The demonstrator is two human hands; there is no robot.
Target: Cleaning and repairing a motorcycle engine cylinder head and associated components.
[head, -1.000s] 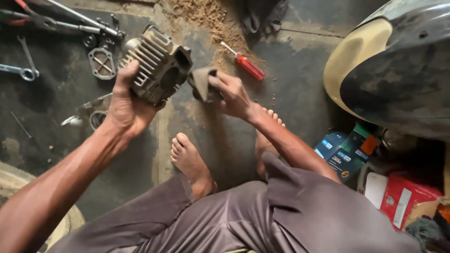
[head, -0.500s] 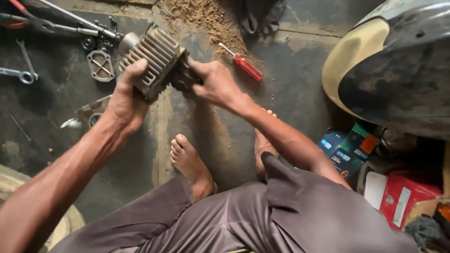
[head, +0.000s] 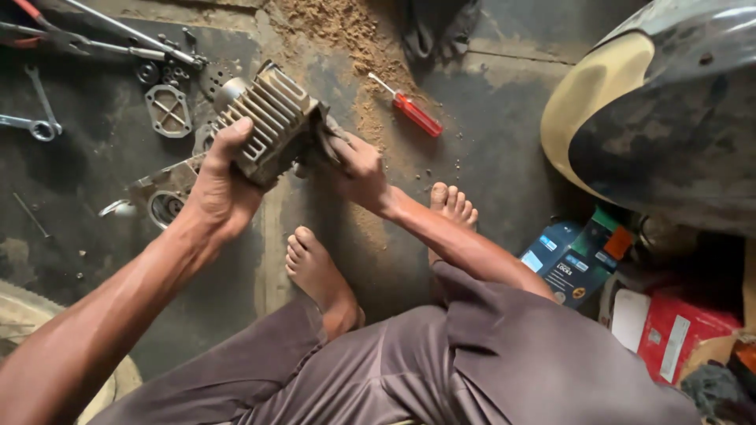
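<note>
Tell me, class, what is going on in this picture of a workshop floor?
A barefoot person crouches on a dirty floor strewn with sawdust. The left hand grips a finned metal engine part, held up off the floor. The right hand presses a dark rag against its side. A red-handled screwdriver lies just beyond, and wrenches and small metal plates lie to the left.

Screwdriver (head: 416, 115) right of finned cylinder (head: 270, 122)

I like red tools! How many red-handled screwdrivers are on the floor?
1. The red-handled screwdriver lies on the sawdust beside the right hand. More may be hidden.
</note>
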